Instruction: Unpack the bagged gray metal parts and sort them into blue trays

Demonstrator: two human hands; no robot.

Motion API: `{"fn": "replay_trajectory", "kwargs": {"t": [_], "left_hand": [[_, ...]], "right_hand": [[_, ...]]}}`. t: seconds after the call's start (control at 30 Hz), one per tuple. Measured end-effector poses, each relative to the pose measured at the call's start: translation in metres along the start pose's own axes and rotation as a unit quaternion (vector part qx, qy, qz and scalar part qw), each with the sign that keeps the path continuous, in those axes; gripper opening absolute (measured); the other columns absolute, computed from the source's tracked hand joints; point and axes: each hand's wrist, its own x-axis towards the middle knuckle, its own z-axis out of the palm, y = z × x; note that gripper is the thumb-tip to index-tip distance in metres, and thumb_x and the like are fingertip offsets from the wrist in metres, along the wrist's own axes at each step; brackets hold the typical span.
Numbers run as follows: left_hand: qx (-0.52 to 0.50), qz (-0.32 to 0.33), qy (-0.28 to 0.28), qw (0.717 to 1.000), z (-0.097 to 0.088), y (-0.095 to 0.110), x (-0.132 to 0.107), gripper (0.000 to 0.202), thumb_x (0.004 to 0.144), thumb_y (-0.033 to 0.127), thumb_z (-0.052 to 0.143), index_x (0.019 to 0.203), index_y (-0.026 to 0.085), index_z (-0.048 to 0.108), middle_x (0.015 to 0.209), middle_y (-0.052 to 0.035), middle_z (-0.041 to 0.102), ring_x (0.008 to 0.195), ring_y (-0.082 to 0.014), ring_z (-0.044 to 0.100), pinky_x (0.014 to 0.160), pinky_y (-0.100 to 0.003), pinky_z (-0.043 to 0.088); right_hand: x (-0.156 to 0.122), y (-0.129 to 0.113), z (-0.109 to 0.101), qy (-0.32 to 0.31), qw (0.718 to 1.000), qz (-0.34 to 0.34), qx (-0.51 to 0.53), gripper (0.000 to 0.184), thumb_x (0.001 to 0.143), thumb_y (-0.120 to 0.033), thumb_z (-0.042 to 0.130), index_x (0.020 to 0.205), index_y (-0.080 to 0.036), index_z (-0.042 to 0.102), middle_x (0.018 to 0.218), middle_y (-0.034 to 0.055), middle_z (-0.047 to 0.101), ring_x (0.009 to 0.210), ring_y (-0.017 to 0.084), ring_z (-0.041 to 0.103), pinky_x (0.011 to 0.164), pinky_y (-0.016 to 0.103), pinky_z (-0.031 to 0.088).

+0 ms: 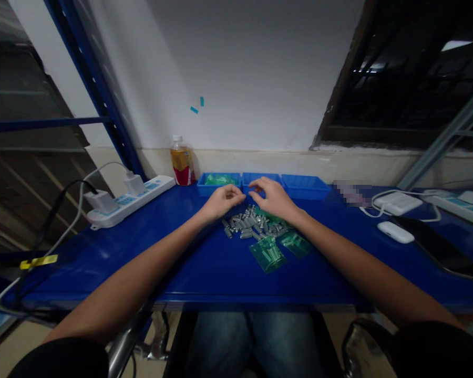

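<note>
My left hand is above the far left edge of a pile of small silvery metal cylinders. Its thumb and fingertips are pinched together; whatever they hold is too small to make out. Facing it, my right hand is curved with thumb and fingers apart, and I see nothing between them. Beside the pile, nearer to me, lies a green see-through bag with small pale strips inside. A second green bag lies to its right, and more green film shows partly under my right wrist.
Behind my hands stand three blue trays: the left tray with green bags, a middle tray, and a right tray. A bottle and a power strip are left. A phone and white case lie right.
</note>
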Motion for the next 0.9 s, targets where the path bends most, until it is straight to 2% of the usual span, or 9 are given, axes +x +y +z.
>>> {"fn": "replay_trajectory", "kwargs": {"t": [0.07,0.13,0.27,0.37,0.47,0.53,0.6,0.73,0.9], "left_hand": [[-0.055,-0.007,-0.009,0.998,0.002,0.003,-0.001,0.021,0.075,0.031,0.064,0.076,0.015,0.05,0.065,0.001,0.056,0.058,-0.0088,0.052,0.059,-0.023,0.042],[-0.077,-0.005,-0.03,0.997,0.004,0.006,-0.003,0.025,0.074,0.034,0.066,0.075,0.015,0.049,0.062,0.0022,0.054,0.056,-0.0081,0.05,0.057,-0.022,0.04],[-0.087,0.003,-0.045,0.995,0.009,0.007,-0.004,0.032,0.071,0.039,0.069,0.071,0.015,0.048,0.059,0.0029,0.053,0.055,-0.0077,0.05,0.056,-0.021,0.039],[-0.08,0.008,-0.034,0.996,0.011,0.005,-0.004,0.03,0.078,0.043,0.061,0.075,0.014,0.051,0.063,0.0003,0.057,0.059,-0.0097,0.054,0.059,-0.022,0.042],[0.048,0.026,-0.026,0.998,0.008,0.002,-0.002,0.025,0.085,0.037,0.05,0.084,0.013,0.058,0.073,-0.0043,0.064,0.067,-0.0137,0.059,0.065,-0.025,0.046],[0.192,0.051,-0.054,0.979,0.006,-0.001,0.0,0.019,0.083,0.027,0.051,0.088,0.013,0.064,0.08,-0.006,0.068,0.072,-0.0164,0.061,0.069,-0.027,0.046],[0.282,0.07,-0.099,0.952,0.003,-0.004,0.003,0.018,0.079,0.02,0.055,0.089,0.015,0.068,0.085,-0.0057,0.07,0.076,-0.0178,0.063,0.072,-0.026,0.045],[0.307,0.077,-0.142,0.938,0.0,-0.008,0.013,0.018,0.072,0.016,0.06,0.086,0.019,0.072,0.084,-0.0034,0.071,0.076,-0.0164,0.064,0.071,-0.023,0.045],[0.324,0.071,-0.129,0.935,-0.003,-0.015,0.017,0.017,0.068,0.016,0.06,0.081,0.018,0.071,0.077,-0.0023,0.07,0.068,-0.0148,0.063,0.063,-0.021,0.044]], "right_hand": [[-0.013,-0.011,-0.004,-0.002,0.998,-0.051,0.047,0.017,0.083,-0.02,0.054,0.099,-0.018,0.06,0.088,0.0051,0.061,0.083,0.018,0.057,0.076,0.029,0.043],[-0.021,-0.017,-0.006,-0.007,0.995,-0.07,0.069,0.015,0.084,-0.018,0.052,0.097,-0.018,0.06,0.087,0.005,0.06,0.082,0.018,0.056,0.074,0.029,0.043],[-0.024,-0.018,-0.005,-0.005,0.994,-0.071,0.081,0.01,0.086,-0.02,0.05,0.089,-0.018,0.06,0.081,0.0037,0.06,0.077,0.016,0.056,0.07,0.028,0.042],[-0.023,-0.014,-0.003,-0.008,0.997,-0.056,0.056,0.011,0.087,-0.024,0.051,0.083,-0.019,0.06,0.078,0.0035,0.06,0.077,0.017,0.056,0.071,0.029,0.042],[-0.018,-0.002,-0.004,0.006,1.0,-0.013,-0.023,0.019,0.089,-0.028,0.048,0.077,-0.018,0.06,0.08,0.0057,0.062,0.081,0.019,0.056,0.075,0.031,0.041],[-0.011,0.014,-0.007,0.013,0.996,0.033,-0.085,0.024,0.089,-0.031,0.047,0.076,-0.017,0.062,0.082,0.0077,0.064,0.083,0.021,0.057,0.077,0.032,0.04],[-0.002,0.035,-0.009,0.008,0.987,0.091,-0.133,0.025,0.088,-0.033,0.049,0.077,-0.016,0.064,0.084,0.0096,0.065,0.084,0.022,0.058,0.076,0.031,0.04],[0.014,0.07,-0.007,-0.006,0.963,0.211,-0.166,0.027,0.084,-0.037,0.054,0.077,-0.016,0.068,0.085,0.0109,0.068,0.084,0.024,0.061,0.074,0.03,0.041],[0.014,0.085,-0.005,0.007,0.956,0.248,-0.158,0.027,0.084,-0.038,0.052,0.08,-0.017,0.069,0.084,0.0089,0.07,0.082,0.022,0.062,0.073,0.029,0.042]]}}
